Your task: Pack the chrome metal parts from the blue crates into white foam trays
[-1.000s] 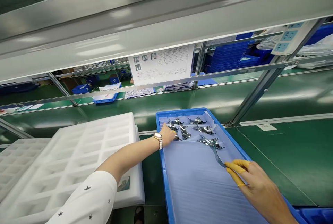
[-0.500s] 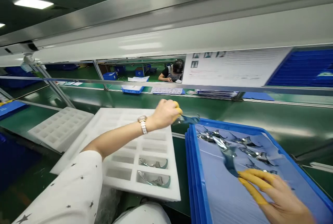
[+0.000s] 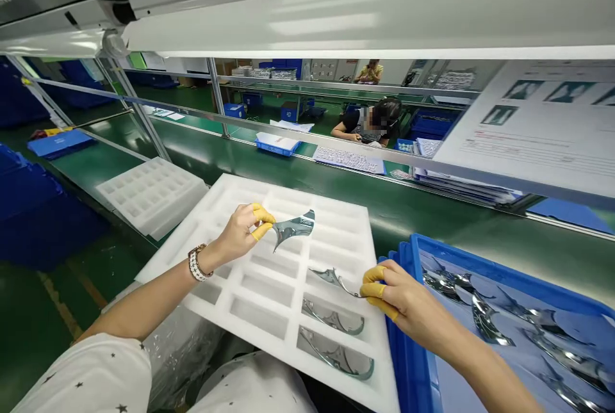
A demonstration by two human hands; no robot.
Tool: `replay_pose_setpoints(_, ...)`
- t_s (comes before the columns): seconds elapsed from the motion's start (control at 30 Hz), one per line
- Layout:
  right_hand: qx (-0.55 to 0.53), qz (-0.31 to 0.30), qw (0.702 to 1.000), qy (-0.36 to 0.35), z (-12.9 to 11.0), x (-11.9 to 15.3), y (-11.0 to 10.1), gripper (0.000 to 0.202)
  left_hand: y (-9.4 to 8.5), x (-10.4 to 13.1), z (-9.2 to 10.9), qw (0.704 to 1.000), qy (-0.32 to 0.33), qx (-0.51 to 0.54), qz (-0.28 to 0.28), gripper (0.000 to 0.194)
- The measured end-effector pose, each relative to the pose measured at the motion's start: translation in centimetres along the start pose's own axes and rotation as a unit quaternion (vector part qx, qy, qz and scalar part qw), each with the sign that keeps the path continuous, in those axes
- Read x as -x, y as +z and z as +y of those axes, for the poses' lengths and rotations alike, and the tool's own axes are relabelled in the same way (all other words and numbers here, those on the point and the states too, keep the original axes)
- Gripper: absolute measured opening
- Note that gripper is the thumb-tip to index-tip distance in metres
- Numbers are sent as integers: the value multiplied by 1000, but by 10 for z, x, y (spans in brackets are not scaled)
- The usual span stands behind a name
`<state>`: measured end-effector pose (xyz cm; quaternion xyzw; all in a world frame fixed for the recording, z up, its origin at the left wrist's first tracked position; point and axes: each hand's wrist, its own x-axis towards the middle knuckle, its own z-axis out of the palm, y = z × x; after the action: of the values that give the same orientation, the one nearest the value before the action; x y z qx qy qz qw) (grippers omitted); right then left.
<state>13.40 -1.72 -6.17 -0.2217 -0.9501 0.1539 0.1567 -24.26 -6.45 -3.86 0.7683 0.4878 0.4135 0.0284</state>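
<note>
My left hand [image 3: 247, 227], in yellow finger cots and with a watch at the wrist, pinches one tip of a shiny curved chrome trim piece [image 3: 295, 226] above the white foam tray [image 3: 293, 310]. Between the yellow-covered fingers of my right hand [image 3: 391, 291] is the end of a second chrome piece [image 3: 336, 280], held at a slot in the tray's right column. Two similar pieces lie in the slots nearest me, one being the front piece [image 3: 341, 358]. To the right, a blue bin [image 3: 413, 310] holds several more chrome pieces [image 3: 485, 320] on a pale sheet.
Another foam tray [image 3: 154, 192] rests on the green bench to the left. A metal rail [image 3: 307, 134] crosses ahead, with a printed sheet [image 3: 538, 137] at right. Beyond it a co-worker [image 3: 372, 121] sits at another bench. A white light cover [image 3: 336, 22] hangs overhead.
My right hand has carried its piece from over the blue bin to the foam tray. My left hand has swung left with its piece, above the tray. The view has turned and shifted.
</note>
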Motion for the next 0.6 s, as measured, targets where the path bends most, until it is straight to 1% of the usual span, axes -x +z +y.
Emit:
replay_pose_setpoints(0.13, 25, -73, 997, 27, 1, 0, -9, 40, 3, 6, -4, 1000, 0, 13, -12, 13)
replay_pose_setpoints(0.2, 38, -86, 995, 34, 1, -1, -8, 41, 5, 5, -5, 1000, 7, 8, -21, 12)
replay_pose_setpoints(0.27, 50, -85, 994, 38, 2, -3, -4, 42, 6, 4, -6, 999, 16, -2, -28, 13)
replay_pose_setpoints(0.4, 58, -92, 994, 24, 0, -11, 6, 40, 7, 4, -4, 999, 22, -15, -43, 14)
replay_pose_setpoints(0.5, 81, -127, 988, 29, -7, -19, 7, 39, 7, 5, -4, 998, 22, -10, -51, 15)
replay_pose_setpoints(0.6, 139, -180, 972, 58, -15, -25, 6, 38, 6, 7, -5, 999, 22, -3, -46, 17)
